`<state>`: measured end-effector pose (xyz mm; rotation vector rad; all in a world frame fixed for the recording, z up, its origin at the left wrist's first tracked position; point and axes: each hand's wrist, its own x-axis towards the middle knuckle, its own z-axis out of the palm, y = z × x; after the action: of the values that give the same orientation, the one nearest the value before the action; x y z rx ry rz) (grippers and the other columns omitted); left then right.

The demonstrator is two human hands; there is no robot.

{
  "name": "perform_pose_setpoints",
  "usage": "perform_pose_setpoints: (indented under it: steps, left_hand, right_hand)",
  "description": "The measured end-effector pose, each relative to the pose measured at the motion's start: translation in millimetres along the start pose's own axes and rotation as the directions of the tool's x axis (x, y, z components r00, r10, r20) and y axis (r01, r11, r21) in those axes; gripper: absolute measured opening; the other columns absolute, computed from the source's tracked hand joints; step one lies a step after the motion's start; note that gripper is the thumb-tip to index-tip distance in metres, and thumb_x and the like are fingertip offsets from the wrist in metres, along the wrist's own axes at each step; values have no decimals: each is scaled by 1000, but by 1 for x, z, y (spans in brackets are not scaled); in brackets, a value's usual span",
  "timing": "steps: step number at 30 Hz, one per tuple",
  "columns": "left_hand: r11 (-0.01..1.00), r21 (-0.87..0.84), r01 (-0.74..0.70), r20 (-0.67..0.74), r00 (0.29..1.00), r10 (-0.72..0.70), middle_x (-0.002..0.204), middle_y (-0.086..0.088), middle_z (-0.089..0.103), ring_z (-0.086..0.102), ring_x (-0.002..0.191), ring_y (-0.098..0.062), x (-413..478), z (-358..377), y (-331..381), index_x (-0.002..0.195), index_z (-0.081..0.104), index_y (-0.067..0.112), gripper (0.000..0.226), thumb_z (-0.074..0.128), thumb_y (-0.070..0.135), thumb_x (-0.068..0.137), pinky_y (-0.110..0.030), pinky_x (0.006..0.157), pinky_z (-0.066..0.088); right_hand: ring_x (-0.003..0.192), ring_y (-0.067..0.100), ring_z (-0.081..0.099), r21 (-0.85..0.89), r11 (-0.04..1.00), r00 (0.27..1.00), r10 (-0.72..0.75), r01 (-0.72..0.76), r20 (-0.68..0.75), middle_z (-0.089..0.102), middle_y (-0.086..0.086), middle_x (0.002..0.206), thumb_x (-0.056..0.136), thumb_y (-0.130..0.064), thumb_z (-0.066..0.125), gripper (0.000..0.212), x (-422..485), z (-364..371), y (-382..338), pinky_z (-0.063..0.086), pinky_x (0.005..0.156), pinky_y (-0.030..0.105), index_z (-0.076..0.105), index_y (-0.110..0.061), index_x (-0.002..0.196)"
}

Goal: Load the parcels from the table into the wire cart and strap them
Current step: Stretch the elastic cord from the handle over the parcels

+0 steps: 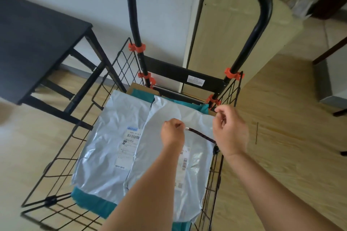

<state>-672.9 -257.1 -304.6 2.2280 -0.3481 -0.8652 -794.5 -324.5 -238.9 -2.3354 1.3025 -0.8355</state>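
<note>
- The wire cart (169,70) fills the centre of the frame, its black handle rising to the top edge.
- Inside it, two grey parcels (105,137) lie on top, overlapping. A teal parcel (90,200) shows beneath them at lower left, and a cardboard box (137,88) shows at the back.
- A dark strap (201,134) runs over the right-hand grey parcel, from the cart's right wall towards the centre.
- A black table (33,43) stands at upper left, just beside the cart, and a pale wooden cabinet (234,43) stands behind the handle.
- The left hand (172,132) is at frame centre, its fingers pinching the strap's free end above the parcels.
- The right hand (231,133) is over the cart's right rim with curled fingers; whether it grips anything cannot be told.
</note>
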Motion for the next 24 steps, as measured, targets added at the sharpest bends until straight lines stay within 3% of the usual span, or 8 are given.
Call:
perform_pose_setpoints:
  steps: [3, 5, 7, 10, 13, 19, 22, 24]
  left_hand:
    - [1000, -4, -8, -39, 999, 8, 100, -6, 70, 62, 91, -21, 5, -23, -6, 95, 73, 12, 15, 58, 13, 93, -26, 75, 44]
    - [1000, -11, -15, -49, 999, 14, 97, -5, 70, 63, 87, -21, 11, -45, -13, 93, 73, 13, 14, 60, 13, 90, -26, 72, 44]
    - [999, 2, -37, -36, 999, 37, 91, -4, 70, 64, 86, -23, 20, -67, -23, 90, 74, 13, 13, 62, 13, 88, -27, 69, 45]
    - [999, -15, -30, -32, 999, 29, 81, 6, 64, 64, 86, -19, 33, -97, -38, 87, 74, 17, 10, 64, 15, 87, -23, 64, 42]
    - [1000, -24, 0, -93, 996, -2, 91, 9, 65, 63, 90, -14, 44, -124, -49, 101, 72, 22, 13, 66, 25, 89, -21, 70, 43]
    - [962, 271, -43, -425, 891, 160, 123, 4, 50, 39, 108, -9, 73, -191, -47, 128, 51, 25, 54, 72, 12, 79, -22, 91, 30]
    - [954, 251, 166, -325, 942, -78, 138, -1, 47, 43, 124, -19, 98, -218, -52, 142, 40, 23, 73, 69, 8, 77, -33, 101, 38]
    - [946, 177, 271, -176, 955, -240, 138, -3, 52, 51, 122, -22, 109, -225, -59, 144, 40, 23, 69, 66, 10, 81, -39, 98, 47]
  right_hand:
    - [80, 13, 67, -61, 995, 945, -53, 77, 322, 69, -6, 104, 93, -16, 60, 22, 3, 39, -36, 57, 66, 33, 65, -23, 114]
    - [106, 20, 63, -212, 975, 782, 80, 68, 618, 62, -6, 127, 96, -25, 54, 38, -4, 69, -50, 54, 84, 37, 53, -30, 134]
    - [115, 24, 59, -272, 962, 653, 197, 15, 731, 61, -4, 131, 98, -29, 49, 41, -12, 90, -62, 49, 90, 38, 48, -32, 139]
    - [105, 24, 63, -228, 971, 679, 217, -74, 701, 71, -1, 113, 98, -33, 52, 28, -18, 108, -84, 52, 85, 35, 65, -28, 122]
    - [94, 23, 66, -157, 979, 720, 199, -126, 664, 74, 0, 101, 95, -30, 62, 19, -9, 122, -116, 50, 74, 28, 74, -22, 107]
    - [88, 20, 65, -144, 944, 658, 313, -298, 685, 73, -2, 97, 96, -25, 58, 15, 18, 164, -174, 47, 65, 26, 73, -25, 99]
    - [78, 16, 64, -152, 924, 630, 352, -350, 692, 71, -6, 90, 96, -26, 59, 16, 24, 188, -193, 41, 53, 22, 74, -26, 92]
    - [79, 16, 64, -150, 916, 606, 363, -373, 708, 71, -5, 86, 95, -27, 60, 18, 26, 204, -201, 44, 57, 23, 75, -22, 87]
